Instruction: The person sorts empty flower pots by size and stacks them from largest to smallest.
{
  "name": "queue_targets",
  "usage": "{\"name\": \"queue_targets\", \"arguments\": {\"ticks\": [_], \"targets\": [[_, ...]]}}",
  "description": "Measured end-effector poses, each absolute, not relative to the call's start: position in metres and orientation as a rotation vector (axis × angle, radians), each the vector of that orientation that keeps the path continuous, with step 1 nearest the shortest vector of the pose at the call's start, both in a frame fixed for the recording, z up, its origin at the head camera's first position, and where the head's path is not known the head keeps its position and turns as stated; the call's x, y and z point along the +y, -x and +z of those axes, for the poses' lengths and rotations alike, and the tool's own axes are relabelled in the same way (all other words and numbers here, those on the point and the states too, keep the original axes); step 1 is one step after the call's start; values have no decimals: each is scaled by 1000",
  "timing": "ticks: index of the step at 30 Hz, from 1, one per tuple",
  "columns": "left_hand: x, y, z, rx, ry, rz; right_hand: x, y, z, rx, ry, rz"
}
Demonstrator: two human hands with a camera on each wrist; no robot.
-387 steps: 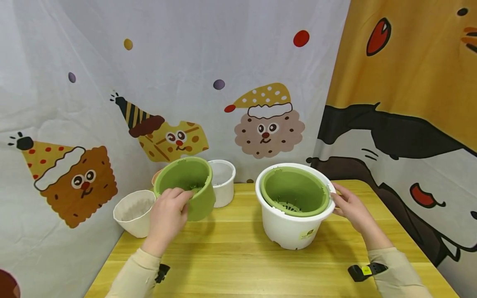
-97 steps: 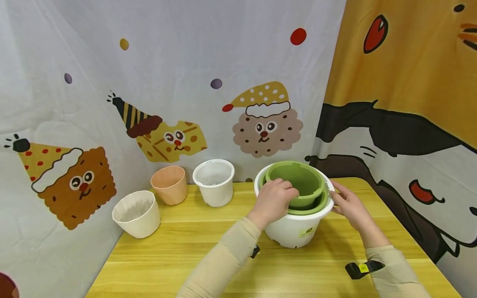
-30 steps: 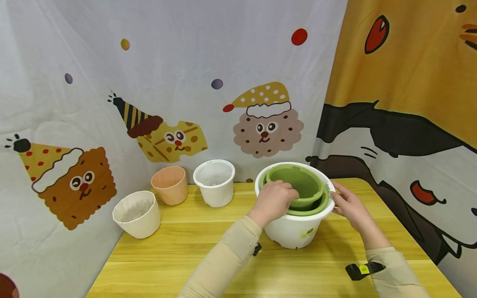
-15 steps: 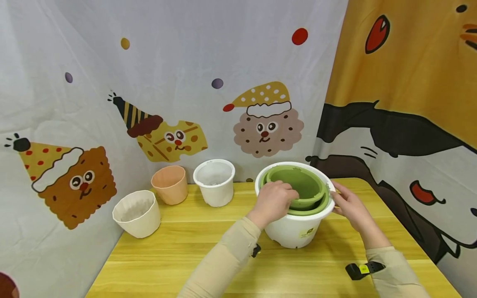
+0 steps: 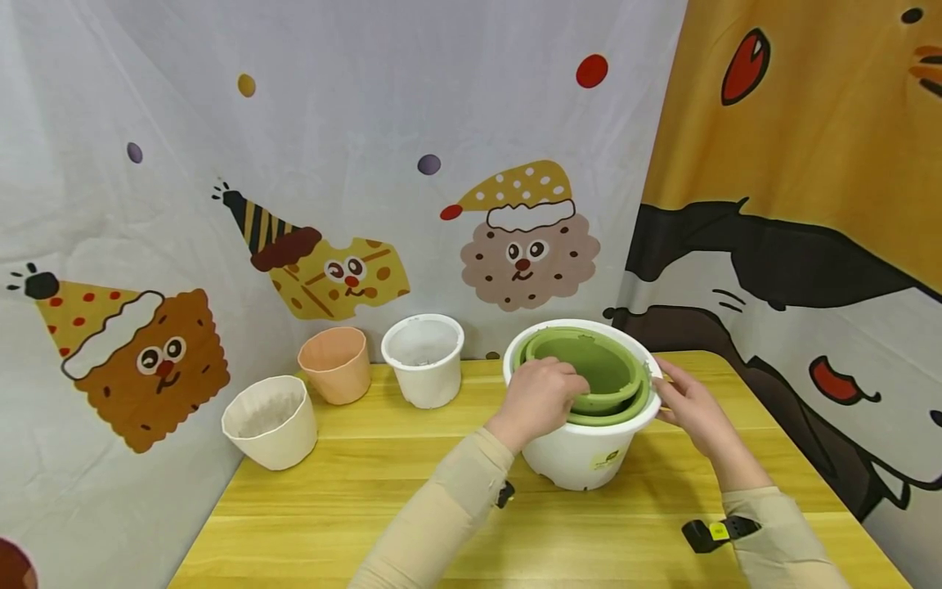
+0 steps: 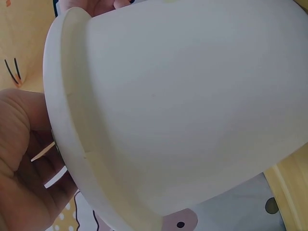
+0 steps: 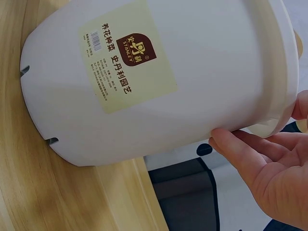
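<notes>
On the table's right side stands a large white flowerpot [image 5: 570, 458] with a label [image 7: 129, 57] on its wall. A green flowerpot [image 5: 611, 420] sits inside it, and a smaller green flowerpot [image 5: 589, 360] is inside that one, slightly tilted. My left hand [image 5: 540, 401] pinches the smaller green pot's near left rim; its fingertips are partly hidden inside the pot. At the opposite side, my right hand [image 5: 688, 405] holds the white pot's rim, its thumb by the rim and fingers against the outer wall, as the right wrist view shows.
Along the back left stand a cream pot [image 5: 271, 442], an orange pot [image 5: 336, 372] and a smaller white pot [image 5: 427, 380]. Cartoon-printed cloth [image 5: 353, 123] hangs behind the wooden table [image 5: 353, 507].
About thirteen seconds ago my left hand held the smaller green pot in the air at the left; it now sits in the nested pots. Over the last second almost nothing has moved.
</notes>
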State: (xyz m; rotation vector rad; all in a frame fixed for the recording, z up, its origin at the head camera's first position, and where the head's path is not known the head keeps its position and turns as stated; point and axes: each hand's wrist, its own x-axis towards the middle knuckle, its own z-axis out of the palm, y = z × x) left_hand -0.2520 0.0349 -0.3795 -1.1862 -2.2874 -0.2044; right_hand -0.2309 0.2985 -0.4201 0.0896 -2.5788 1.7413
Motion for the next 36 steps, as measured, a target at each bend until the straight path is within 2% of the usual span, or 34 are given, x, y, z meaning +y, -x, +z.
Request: {"name": "queue_targets", "arguments": {"ticks": [36], "targets": [[21,261,-363,-2604,1363,-173,298,230,-422,-2561,-103,1755]]}}
